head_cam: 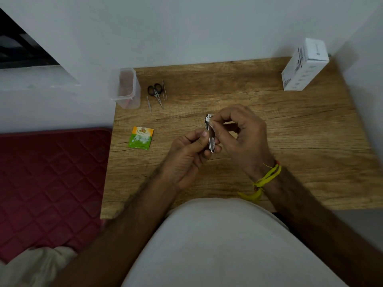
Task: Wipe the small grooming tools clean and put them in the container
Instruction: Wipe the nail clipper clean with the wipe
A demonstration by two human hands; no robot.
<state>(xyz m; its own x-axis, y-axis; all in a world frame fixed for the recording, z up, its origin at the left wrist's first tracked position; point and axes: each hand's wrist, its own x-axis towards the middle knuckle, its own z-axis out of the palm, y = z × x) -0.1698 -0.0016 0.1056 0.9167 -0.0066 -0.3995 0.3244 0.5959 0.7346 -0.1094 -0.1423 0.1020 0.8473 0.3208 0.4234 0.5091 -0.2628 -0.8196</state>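
Two hands are kept over the middle of the wooden table (269, 125), raised a little off it as far as can be judged, so both sides of the tool can be reached. A metal nail clipper (210, 139) is pinched at its lower end by the left hand (186, 158), thumb and forefinger closed on it, jaw end pointed away from the body. A small white wipe (209, 119) is pressed onto the clipper's upper end by the right hand (242, 137), fingertips narrowed around the wad; the remaining fingers are curled loosely. The wiping step is judged to be in progress on this first tool.

Three tools are left lying at the far left of the table: black-handled scissors (155, 92), tweezers (164, 90) and a thin metal pick (149, 104), near one another and just beside the clear plastic container (126, 88). The container is set at the table's far left corner, slightly overhanging the edge, open-topped; whether anything sits inside cannot be told. A green and orange sachet (141, 137) is left flat near the left edge, probably the wipe's packet.

A white carton (304, 65) is stood at the far right corner, well apart. Bare tabletop is left between the hands and the container, so a clear path for the drop-off is expected. A nudge at the overhanging container could tip it off.
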